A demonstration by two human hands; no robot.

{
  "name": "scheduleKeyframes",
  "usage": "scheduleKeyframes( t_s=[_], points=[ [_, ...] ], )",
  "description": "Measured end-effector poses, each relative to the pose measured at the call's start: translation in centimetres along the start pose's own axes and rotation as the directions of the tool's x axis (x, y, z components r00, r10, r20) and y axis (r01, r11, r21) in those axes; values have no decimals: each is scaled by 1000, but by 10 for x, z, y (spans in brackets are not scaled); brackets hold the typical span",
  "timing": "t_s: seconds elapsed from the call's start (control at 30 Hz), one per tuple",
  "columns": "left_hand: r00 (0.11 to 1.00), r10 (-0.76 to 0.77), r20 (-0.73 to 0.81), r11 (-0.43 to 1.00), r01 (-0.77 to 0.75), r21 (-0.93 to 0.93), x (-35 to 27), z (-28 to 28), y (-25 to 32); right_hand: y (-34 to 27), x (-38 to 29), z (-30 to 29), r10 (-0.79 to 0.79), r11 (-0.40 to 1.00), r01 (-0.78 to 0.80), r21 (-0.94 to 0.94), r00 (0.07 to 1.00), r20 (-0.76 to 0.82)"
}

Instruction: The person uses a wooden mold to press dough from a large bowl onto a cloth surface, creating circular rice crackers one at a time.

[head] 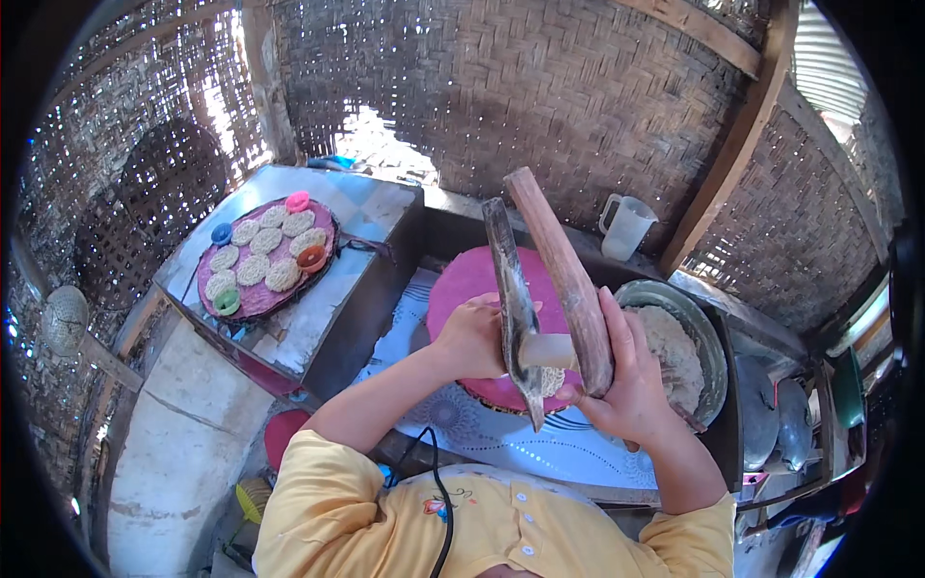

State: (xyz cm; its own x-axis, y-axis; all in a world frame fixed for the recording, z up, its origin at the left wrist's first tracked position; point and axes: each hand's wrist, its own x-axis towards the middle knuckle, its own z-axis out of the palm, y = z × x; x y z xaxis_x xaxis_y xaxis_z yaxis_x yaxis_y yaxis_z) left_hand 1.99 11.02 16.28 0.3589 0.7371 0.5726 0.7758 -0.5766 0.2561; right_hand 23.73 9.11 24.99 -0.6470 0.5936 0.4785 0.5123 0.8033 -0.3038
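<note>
Above a round pink tray [452,289] I hold a two-part wooden hand press, tilted. My left hand [471,341] grips its dark, worn half [512,289], with the fingers partly hidden behind the wood. My right hand [634,386] holds the lighter, thicker half [560,278] by its lower end. A pale cylinder [547,351] bridges the two halves. Below the press, a disc of pale dough strands [553,381] lies on the tray, mostly covered from view. Beside my right hand stands a green basin [712,361] with crumbly pale dough [668,343] in it.
On a raised surface [289,354] to the left, another pink tray [271,292] carries several strand discs and small coloured plastic cups. A translucent measuring jug [627,227] stands on the back ledge. Dark pots [755,412] sit at right. A black cable [442,498] hangs before my chest.
</note>
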Motion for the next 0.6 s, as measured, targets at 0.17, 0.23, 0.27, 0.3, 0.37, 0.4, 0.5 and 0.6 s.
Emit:
scheduleKeyframes(
  t_s=[0.17,0.23,0.27,0.3,0.37,0.4,0.5,0.6],
  points=[
    [996,-55,-68,991,46,-128,-14,22,-6,-3,0,29,-9,1000,9,8,1000,-1],
    [992,-76,-102,990,62,-129,-10,25,-4,-2,2,39,18,1000,-18,-13,1000,-24],
    [993,-107,-59,987,99,-128,-10,25,-6,2,6,42,19,1000,-19,-11,1000,-13],
    [991,-111,-69,987,102,-126,-11,24,-9,8,14,41,-16,996,13,83,999,34],
    [980,-198,-13,899,177,-401,-15,22,-19,26,22,41,-66,983,51,177,994,82],
    [978,-205,-27,902,178,-394,-17,29,-28,39,23,41,107,811,-286,511,930,351],
    [844,-316,433,-717,86,-692,-5,50,-44,85,1,49,17,277,-706,652,682,731],
    [992,-23,124,-166,118,-979,16,-14,-56,86,-1,45,-200,57,-800,597,577,792]
  ],
)
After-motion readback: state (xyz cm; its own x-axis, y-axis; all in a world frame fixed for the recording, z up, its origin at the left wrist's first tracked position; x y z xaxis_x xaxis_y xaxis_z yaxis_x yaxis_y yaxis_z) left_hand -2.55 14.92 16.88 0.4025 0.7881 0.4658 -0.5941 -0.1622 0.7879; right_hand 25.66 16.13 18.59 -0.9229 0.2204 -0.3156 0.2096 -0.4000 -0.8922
